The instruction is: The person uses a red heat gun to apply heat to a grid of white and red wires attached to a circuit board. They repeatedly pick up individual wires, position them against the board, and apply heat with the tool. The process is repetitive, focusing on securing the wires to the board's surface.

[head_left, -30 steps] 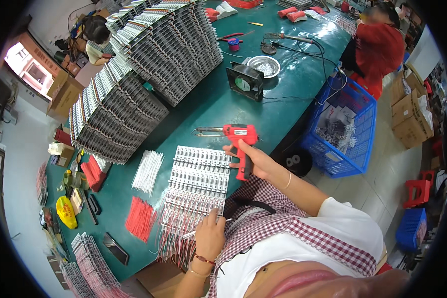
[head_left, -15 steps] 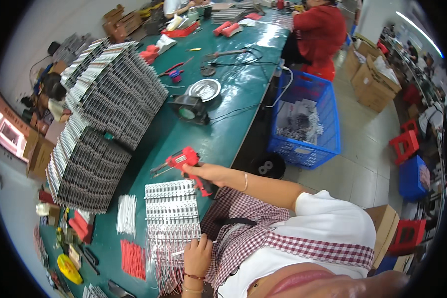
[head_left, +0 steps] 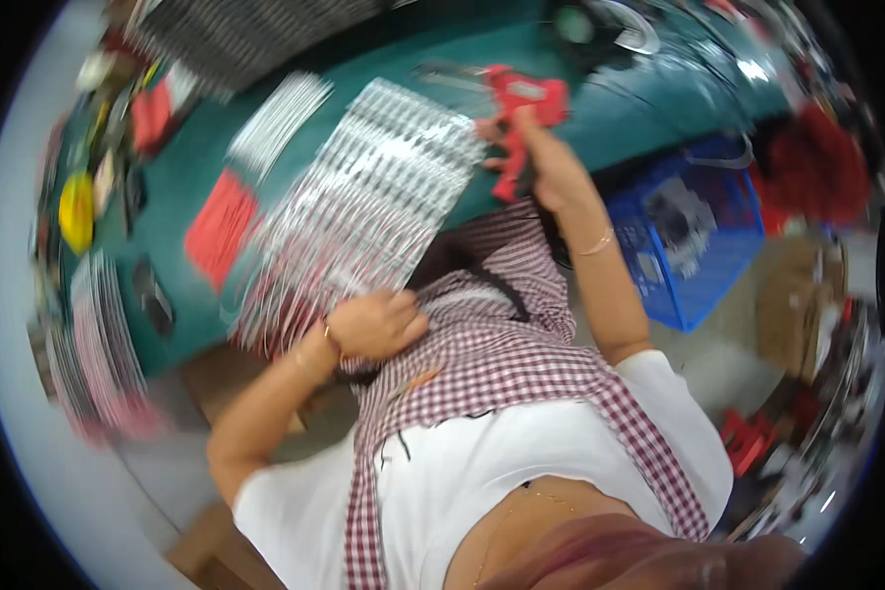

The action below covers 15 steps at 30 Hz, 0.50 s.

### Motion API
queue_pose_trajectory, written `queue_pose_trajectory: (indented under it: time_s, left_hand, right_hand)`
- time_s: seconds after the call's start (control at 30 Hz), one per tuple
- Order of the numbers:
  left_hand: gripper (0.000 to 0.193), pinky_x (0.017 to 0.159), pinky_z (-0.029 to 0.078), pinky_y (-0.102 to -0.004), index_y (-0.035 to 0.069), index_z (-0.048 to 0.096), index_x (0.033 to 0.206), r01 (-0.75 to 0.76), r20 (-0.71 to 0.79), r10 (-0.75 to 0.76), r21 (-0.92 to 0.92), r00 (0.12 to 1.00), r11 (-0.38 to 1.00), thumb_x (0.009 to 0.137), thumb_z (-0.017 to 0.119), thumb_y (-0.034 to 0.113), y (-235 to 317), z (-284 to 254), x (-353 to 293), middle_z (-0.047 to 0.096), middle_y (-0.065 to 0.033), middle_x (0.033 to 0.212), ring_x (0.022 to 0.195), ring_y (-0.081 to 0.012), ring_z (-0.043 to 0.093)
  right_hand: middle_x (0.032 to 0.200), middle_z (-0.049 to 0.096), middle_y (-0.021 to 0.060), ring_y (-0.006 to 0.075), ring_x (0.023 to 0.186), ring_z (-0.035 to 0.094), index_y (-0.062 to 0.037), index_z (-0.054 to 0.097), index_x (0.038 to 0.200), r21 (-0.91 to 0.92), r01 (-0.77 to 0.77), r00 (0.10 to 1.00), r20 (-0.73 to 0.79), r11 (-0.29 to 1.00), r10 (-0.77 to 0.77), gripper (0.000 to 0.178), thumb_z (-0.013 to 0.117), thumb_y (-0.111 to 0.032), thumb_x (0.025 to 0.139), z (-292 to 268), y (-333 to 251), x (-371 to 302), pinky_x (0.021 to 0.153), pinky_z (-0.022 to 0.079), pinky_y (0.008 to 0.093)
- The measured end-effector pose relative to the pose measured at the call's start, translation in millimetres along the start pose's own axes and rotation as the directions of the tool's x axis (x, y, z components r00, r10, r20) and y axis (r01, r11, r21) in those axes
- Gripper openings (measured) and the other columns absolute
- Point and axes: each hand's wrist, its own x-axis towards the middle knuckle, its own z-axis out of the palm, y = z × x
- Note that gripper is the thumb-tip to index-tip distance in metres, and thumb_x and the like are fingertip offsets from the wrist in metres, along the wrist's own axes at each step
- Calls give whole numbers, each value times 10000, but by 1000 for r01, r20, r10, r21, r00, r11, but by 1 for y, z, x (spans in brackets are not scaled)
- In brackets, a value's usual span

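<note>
My right hand (head_left: 551,167) grips the handle of a red soldering gun (head_left: 523,96), its pronged tip pointing left over the green table (head_left: 364,49). Below that tip lies a panel of silver strips (head_left: 393,147) in rows, with red and white wires (head_left: 300,261) hanging off its near left part. At the panel's near edge is my left hand (head_left: 376,323), fingers curled; whatever they may hold is hidden. Beside the panel on the left lie a bundle of white wires (head_left: 280,120) and a bundle of red wires (head_left: 220,226). The picture is blurred by motion.
A tall stack of metal strips (head_left: 251,39) stands behind. At the left are wired strips (head_left: 103,315), a dark tool (head_left: 152,295) and a yellow object (head_left: 76,213). A blue crate (head_left: 693,265) sits right of my arm, beside a cardboard box (head_left: 801,310). A small fan (head_left: 575,25) stands behind.
The view has turned, so the table now runs across the top. My right hand still holds the soldering gun, and my left hand stays by the panel's near edge, its fingers more curled.
</note>
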Motion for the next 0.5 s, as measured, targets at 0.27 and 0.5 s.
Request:
queue_pose_trajectory:
  time_s: [0.27, 0.5]
  left_hand:
    - [118, 540, 403, -254, 80, 521, 778, 57, -25, -59, -86, 998, 995, 775, 526, 198, 17, -4, -9, 483, -8, 716, 628, -128, 485]
    - [130, 578, 422, -285, 53, 560, 882, 190, -167, -249, -304, 954, 933, 788, 551, 143, 10, -21, -19, 538, -50, 724, 684, -174, 524]
  right_hand:
    - [1139, 620, 228, 295, 1091, 609, -18, 486, 1172, -15, -59, 996, 69, 998, 60, 505, 490, -471, 950, 10, -9, -5, 789, 534, 323]
    - [1254, 543, 259, 330, 1180, 547, -16, 492, 1159, 13, -45, 997, 67, 999, 44, 493, 459, -467, 964, 7, -10, -18, 873, 501, 359]
